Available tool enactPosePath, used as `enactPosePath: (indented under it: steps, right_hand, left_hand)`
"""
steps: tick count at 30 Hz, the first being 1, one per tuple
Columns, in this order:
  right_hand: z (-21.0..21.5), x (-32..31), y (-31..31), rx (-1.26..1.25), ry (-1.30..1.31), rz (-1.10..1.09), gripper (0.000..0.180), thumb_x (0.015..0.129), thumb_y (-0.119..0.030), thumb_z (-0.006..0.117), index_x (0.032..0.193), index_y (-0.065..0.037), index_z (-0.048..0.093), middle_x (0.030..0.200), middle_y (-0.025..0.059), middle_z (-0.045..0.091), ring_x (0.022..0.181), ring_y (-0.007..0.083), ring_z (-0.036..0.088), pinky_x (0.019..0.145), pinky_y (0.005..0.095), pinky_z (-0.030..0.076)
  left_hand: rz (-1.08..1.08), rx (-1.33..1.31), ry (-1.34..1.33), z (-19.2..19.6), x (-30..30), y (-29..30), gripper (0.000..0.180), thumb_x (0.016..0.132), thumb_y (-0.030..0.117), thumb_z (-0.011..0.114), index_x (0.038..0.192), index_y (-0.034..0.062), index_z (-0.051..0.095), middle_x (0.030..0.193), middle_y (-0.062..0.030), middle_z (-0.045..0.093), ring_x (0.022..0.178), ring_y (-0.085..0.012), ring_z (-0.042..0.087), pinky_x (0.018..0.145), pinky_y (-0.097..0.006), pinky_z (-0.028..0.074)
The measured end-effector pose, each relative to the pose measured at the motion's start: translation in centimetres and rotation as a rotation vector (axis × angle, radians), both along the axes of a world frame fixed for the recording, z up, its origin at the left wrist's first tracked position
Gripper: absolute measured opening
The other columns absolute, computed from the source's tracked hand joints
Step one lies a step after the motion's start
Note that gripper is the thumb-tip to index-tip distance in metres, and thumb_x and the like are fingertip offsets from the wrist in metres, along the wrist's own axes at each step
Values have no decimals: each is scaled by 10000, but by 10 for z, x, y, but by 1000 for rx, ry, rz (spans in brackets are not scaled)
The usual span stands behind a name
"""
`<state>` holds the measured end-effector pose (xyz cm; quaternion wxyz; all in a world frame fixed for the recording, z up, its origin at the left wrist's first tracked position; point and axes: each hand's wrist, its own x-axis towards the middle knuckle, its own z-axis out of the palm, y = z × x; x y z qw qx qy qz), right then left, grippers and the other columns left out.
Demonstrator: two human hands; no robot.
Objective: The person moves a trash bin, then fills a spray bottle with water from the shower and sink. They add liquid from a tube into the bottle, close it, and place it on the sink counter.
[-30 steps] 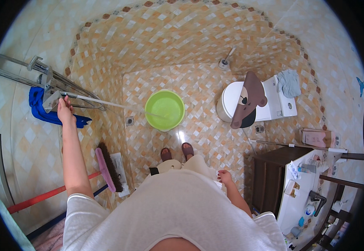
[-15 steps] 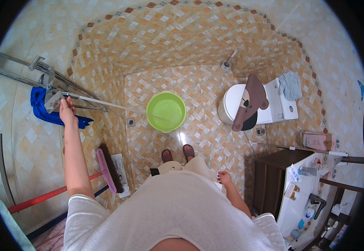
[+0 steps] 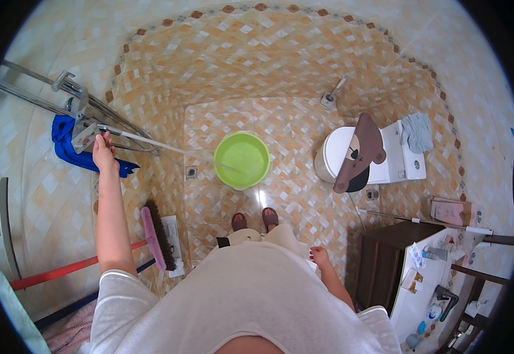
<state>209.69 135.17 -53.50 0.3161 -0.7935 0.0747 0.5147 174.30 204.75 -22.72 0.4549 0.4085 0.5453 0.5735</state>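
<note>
- Head view: a person in a white top stands on a tiled bathroom floor [image 3: 287, 171], left arm stretched to a metal wall fixture [image 3: 84, 139] beside a hanging blue cloth [image 3: 63, 144].
- Left hand [image 3: 104, 154] has bent fingers at the fixture's edge; whether they pinch a lever or merely touch it, one cannot tell.
- Right hand [image 3: 319, 255] hangs by the hip, fingers loosely curled; its palm is hidden, so whether it holds anything cannot be told.
- Light-green basin [image 3: 267, 154] stands on the floor ahead of the sandals [image 3: 270, 219], as a pale stream [image 3: 161, 144], apparently water, slants from the fixture into it.
- Good practice, by the look of it: steady fingers on the fixture, small adjustments, and an eye on where the stream lands, since a stronger or weaker flow could miss the rim.
- Compared with half a second ago, basin, fixture and toilet [image 3: 335, 141] all sit farther right in view, suggesting a head turn; the left hand remains at the fixture.
</note>
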Motion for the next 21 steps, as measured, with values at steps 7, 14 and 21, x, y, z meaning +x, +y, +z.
enactPosePath:
  steps: [7, 14, 21]
  right_hand:
    - [-5, 2, -4, 46, -8, 35, 205, 903, -125, 548, 1067, -65, 655, 902, 85, 674, 669, 188, 637, 532, 336, 517]
    - [3, 8, 6, 45, -18, 71, 190, 918, -99, 536, 1063, -26, 635, 927, 110, 661, 701, 215, 638, 587, 338, 539]
    - [8, 12, 15, 87, 5, 12, 194, 905, -63, 526, 1060, -16, 632, 893, 104, 657, 688, 204, 635, 571, 329, 535]
  left_hand:
    - [5, 23, 13, 1, 1, -7, 250, 995, 342, 534, 980, 124, 654, 944, 43, 694, 712, -30, 547, 584, -200, 427]
    - [45, -4, 60, 11, 9, -18, 278, 1001, 360, 522, 1019, 118, 657, 947, 51, 692, 750, -28, 542, 633, -213, 425]
    - [70, -6, 37, 12, 11, -19, 287, 999, 351, 528, 1095, 105, 642, 977, 39, 695, 762, -34, 546, 644, -216, 427]
